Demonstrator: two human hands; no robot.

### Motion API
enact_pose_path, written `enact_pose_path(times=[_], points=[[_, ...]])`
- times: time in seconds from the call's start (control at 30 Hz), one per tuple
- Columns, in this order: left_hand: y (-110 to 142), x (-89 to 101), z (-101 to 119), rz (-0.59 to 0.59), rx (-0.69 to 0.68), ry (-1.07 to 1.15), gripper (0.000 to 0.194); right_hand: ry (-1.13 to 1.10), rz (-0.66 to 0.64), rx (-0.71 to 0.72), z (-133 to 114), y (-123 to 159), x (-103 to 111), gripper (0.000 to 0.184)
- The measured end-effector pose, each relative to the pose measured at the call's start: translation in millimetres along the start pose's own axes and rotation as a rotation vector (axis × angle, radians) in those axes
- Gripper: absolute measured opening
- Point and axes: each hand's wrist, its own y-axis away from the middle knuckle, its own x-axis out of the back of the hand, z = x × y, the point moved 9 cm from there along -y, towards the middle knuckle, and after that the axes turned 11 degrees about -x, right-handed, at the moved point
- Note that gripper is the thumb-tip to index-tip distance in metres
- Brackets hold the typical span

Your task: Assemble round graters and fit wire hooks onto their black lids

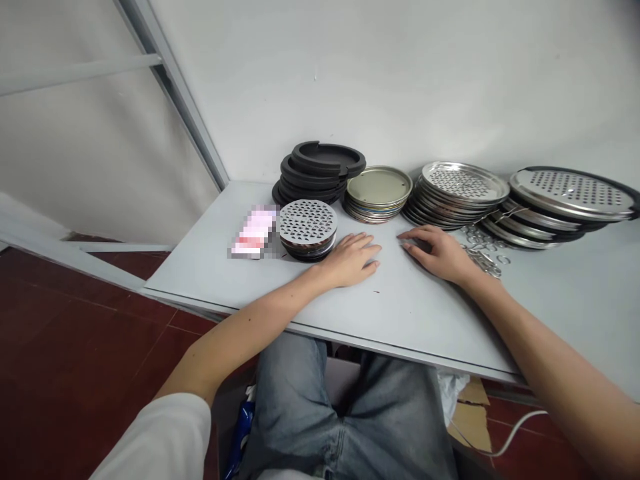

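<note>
My left hand (354,260) lies flat on the grey table (320,303), fingers spread and nothing in it. Just left of it stands a short stack of small round grater discs (309,223), the top one silver with punched holes. My right hand (435,253) also rests on the table, its fingers apart and empty. Beside its wrist, to the right, lies a loose pile of small metal rings and clips (484,257). Behind that hand is a leaning stack of round metal grater plates (463,182).
At the back stand black round rims (327,160) and pale-gold round lids (380,185), both stacked. Larger black-rimmed grater plates (570,190) lean at the right. A blurred, phone-like object (254,232) lies at the left. A metal frame (185,100) rises beyond the table's left end.
</note>
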Motion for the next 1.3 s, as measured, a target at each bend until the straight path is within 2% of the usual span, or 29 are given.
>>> enact_pose_path(times=[0.5, 1.3], points=[[0.1, 1.3, 0.3, 0.040, -0.026, -0.004, 0.034, -0.004, 0.016, 0.011, -2.2, -0.2, 0.9, 0.028], [-2.2, 0.5, -1.7, -0.017, 0.016, 0.029, 0.039, -0.041, 0.049, 0.022, -0.7, 1.4, 0.8, 0.028]])
